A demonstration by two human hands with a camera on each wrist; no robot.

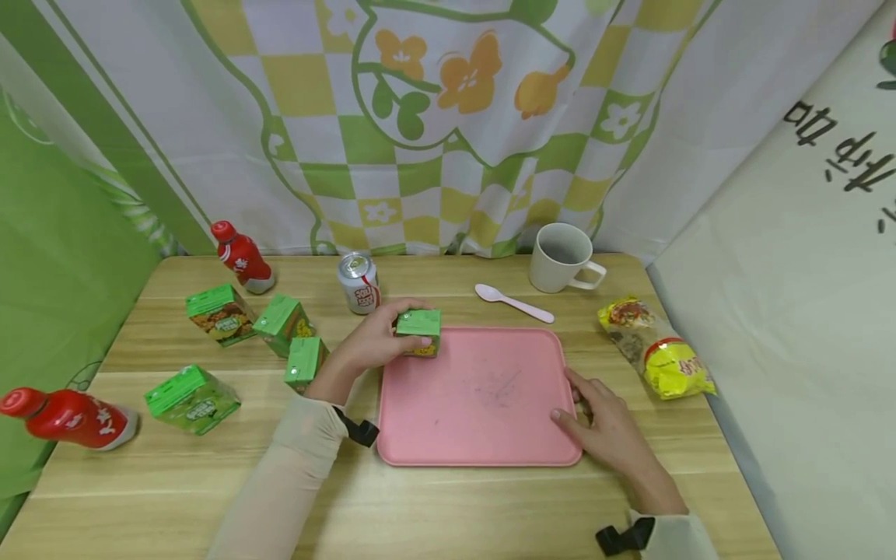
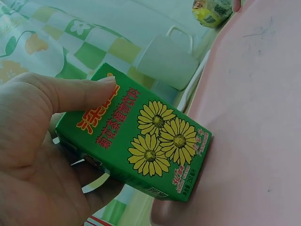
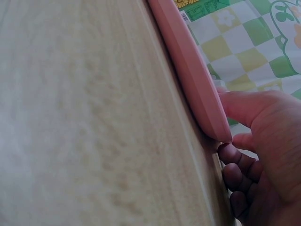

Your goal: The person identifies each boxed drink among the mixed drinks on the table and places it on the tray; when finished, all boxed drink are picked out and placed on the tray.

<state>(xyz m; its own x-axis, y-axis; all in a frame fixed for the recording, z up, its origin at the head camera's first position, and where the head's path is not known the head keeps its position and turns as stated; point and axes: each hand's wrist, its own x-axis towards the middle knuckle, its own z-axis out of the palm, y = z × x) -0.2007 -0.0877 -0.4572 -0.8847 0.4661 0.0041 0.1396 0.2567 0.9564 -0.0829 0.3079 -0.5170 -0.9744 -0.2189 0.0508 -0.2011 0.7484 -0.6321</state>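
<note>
My left hand (image 1: 371,340) grips a green chrysanthemum tea carton (image 2: 155,136), thumb on the front face and fingers behind. The carton's lower end is right at the surface of the pink tray (image 1: 476,420), at its far left corner. Yellow flowers and red lettering show on its front in the left wrist view. At the tray's right side, my right hand (image 1: 610,426) holds the rim, with the thumb over the top edge and the other fingers at the outer side. In the right wrist view, fingertips (image 3: 229,154) curl by the tray's corner.
Several green cartons (image 1: 194,400) stand on the left, with two red bottles (image 1: 84,420) beyond them. A can (image 1: 358,284) stands behind my left hand. Past the tray lie a pink spoon (image 1: 514,303) and a white mug (image 1: 556,260); a yellow snack bag (image 1: 654,350) lies right.
</note>
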